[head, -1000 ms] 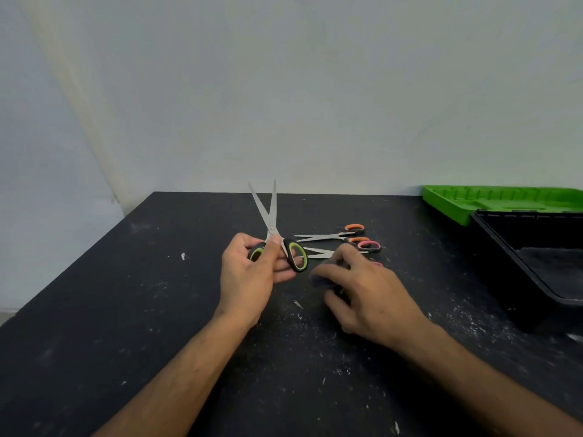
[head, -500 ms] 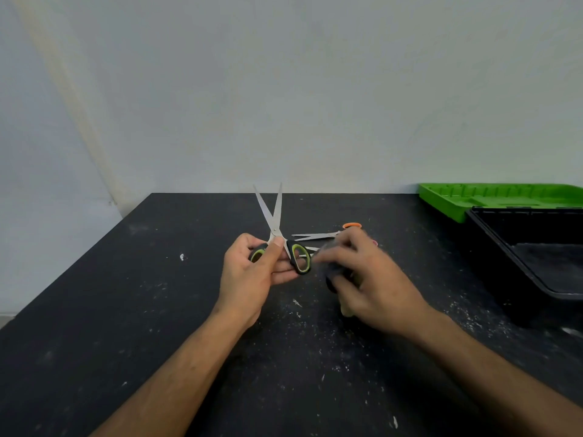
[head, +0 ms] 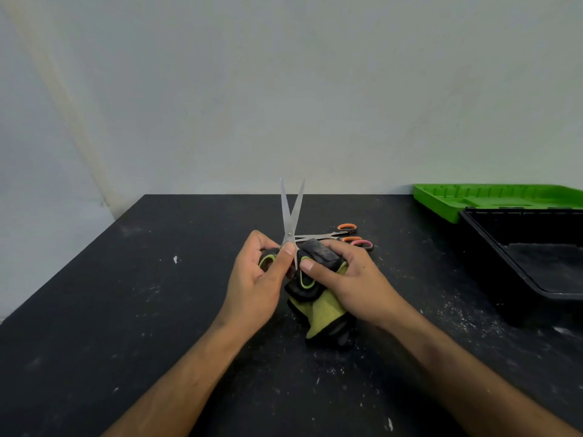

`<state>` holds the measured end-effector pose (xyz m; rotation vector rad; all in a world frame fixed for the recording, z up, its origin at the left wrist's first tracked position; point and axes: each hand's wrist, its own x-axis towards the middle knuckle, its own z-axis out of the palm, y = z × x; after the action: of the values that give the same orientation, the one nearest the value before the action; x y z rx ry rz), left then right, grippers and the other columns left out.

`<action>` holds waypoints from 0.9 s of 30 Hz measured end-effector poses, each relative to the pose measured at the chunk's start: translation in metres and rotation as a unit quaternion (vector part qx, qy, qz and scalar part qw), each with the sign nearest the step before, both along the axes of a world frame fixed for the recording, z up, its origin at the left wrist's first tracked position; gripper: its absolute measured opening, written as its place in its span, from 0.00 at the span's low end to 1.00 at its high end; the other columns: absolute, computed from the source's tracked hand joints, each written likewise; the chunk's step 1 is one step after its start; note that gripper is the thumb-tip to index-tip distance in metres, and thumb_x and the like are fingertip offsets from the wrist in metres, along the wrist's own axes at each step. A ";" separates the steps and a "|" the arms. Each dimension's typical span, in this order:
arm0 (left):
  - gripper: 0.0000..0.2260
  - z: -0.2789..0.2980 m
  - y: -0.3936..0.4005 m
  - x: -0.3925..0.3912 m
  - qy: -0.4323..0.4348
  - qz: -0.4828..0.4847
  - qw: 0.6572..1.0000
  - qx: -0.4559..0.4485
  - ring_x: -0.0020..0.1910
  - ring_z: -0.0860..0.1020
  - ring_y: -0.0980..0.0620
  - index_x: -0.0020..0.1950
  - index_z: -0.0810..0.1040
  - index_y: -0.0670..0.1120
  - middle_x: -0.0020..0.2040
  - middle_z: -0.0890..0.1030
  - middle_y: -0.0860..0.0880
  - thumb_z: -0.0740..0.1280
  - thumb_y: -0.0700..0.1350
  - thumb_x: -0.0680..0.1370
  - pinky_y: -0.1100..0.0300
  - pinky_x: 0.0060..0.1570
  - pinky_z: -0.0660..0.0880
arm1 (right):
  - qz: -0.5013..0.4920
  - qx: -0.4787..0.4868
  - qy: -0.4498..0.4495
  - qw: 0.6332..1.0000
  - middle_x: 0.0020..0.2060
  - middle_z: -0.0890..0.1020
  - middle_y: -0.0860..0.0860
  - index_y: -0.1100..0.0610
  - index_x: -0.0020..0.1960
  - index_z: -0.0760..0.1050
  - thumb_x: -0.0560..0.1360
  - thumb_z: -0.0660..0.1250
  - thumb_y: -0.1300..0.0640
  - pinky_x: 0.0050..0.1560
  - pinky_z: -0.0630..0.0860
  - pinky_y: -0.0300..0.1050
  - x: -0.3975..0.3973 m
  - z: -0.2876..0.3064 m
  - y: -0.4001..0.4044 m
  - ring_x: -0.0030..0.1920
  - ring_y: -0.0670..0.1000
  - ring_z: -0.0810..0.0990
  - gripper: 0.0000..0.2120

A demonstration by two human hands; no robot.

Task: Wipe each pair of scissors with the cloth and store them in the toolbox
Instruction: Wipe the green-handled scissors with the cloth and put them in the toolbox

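My left hand (head: 255,279) grips the green-handled scissors (head: 291,216) by the handles, blades spread and pointing up. My right hand (head: 350,279) holds a black and yellow cloth (head: 321,307) bunched against the scissors' right handle, just below the pivot. Behind my hands two more pairs lie flat on the black table (head: 126,310): orange-handled scissors (head: 345,230) and pink-handled scissors (head: 362,244), partly hidden by my right hand. The open toolbox (head: 504,247) stands at the right edge, its black tub looking bare inside.
The toolbox's green lid (head: 492,198) lies open flat behind the tub, against the white wall. White dust specks are scattered over the table. The table's left edge runs diagonally toward me.
My right hand has lifted the cloth off the table and brought it up against the green-handled scissors. The left hand has tilted the blades more upright.
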<state>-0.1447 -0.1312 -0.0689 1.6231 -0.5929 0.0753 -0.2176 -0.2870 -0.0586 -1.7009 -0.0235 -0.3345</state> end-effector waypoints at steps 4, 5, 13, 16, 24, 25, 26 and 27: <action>0.12 -0.001 0.001 0.001 -0.038 0.002 0.999 0.022 0.36 0.74 0.55 0.45 0.75 0.44 0.39 0.78 0.43 0.68 0.52 0.80 0.55 0.36 0.73 | 0.025 -0.029 0.014 0.999 0.52 0.88 0.50 0.55 0.59 0.84 0.81 0.70 0.59 0.55 0.80 0.39 -0.005 0.008 -0.007 0.55 0.48 0.86 0.08; 0.13 0.000 0.001 0.001 -0.040 0.000 0.999 0.024 0.36 0.72 0.56 0.45 0.75 0.44 0.39 0.77 0.44 0.68 0.52 0.80 0.58 0.36 0.72 | 0.027 -0.032 0.017 0.999 0.52 0.88 0.50 0.55 0.59 0.84 0.82 0.69 0.58 0.56 0.80 0.41 -0.005 0.010 -0.008 0.55 0.50 0.86 0.08; 0.17 0.000 -0.001 -0.004 -0.006 -0.013 0.999 0.029 0.30 0.66 0.56 0.47 0.73 0.41 0.34 0.70 0.46 0.65 0.57 0.80 0.61 0.31 0.67 | 0.022 -0.004 0.001 1.000 0.53 0.87 0.57 0.57 0.59 0.84 0.81 0.70 0.59 0.59 0.80 0.47 -0.003 0.003 -0.006 0.55 0.55 0.85 0.08; 0.18 -0.001 -0.001 -0.003 0.008 -0.017 0.999 0.036 0.28 0.64 0.55 0.46 0.72 0.42 0.31 0.68 0.50 0.65 0.58 0.80 0.62 0.30 0.64 | 0.005 -0.032 0.015 0.999 0.46 0.88 0.51 0.56 0.55 0.84 0.81 0.71 0.57 0.50 0.79 0.38 -0.004 0.002 -0.011 0.46 0.46 0.85 0.06; 0.11 -0.004 -0.001 -0.001 0.031 0.002 0.999 0.039 0.49 0.84 0.58 0.58 0.82 0.52 0.50 0.85 0.55 0.68 0.55 0.80 0.64 0.50 0.79 | -0.158 -0.210 -0.064 0.963 0.31 0.78 0.46 0.52 0.40 0.78 0.77 0.75 0.50 0.35 0.68 0.37 -0.002 -0.004 -0.012 0.33 0.43 0.74 0.11; 0.11 -0.003 -0.003 -0.002 0.034 -0.008 0.999 0.028 0.51 0.85 0.59 0.58 0.83 0.52 0.51 0.87 0.55 0.70 0.54 0.79 0.65 0.51 0.79 | -0.167 -0.260 -0.081 0.947 0.32 0.76 0.46 0.52 0.40 0.77 0.76 0.75 0.48 0.35 0.67 0.39 -0.002 -0.005 -0.010 0.34 0.45 0.74 0.12; 0.10 0.000 -0.004 -0.004 0.041 -0.024 0.999 0.016 0.52 0.85 0.59 0.58 0.84 0.51 0.51 0.88 0.54 0.69 0.52 0.79 0.66 0.52 0.79 | -0.169 -0.311 -0.094 0.930 0.33 0.75 0.46 0.52 0.40 0.76 0.76 0.74 0.45 0.36 0.68 0.41 -0.002 -0.007 -0.006 0.35 0.46 0.73 0.13; 0.10 0.001 -0.006 -0.006 0.046 -0.036 0.998 0.009 0.53 0.86 0.57 0.56 0.85 0.50 0.51 0.88 0.54 0.69 0.51 0.80 0.65 0.52 0.80 | -0.168 -0.356 -0.102 0.914 0.35 0.75 0.45 0.52 0.41 0.76 0.76 0.72 0.43 0.37 0.70 0.44 -0.003 -0.010 -0.002 0.37 0.47 0.73 0.14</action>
<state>-0.1510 -0.1367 -0.0675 1.6114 -0.5827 -0.0571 -0.2202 -0.2889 -0.0683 -2.3899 -0.0053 -0.8393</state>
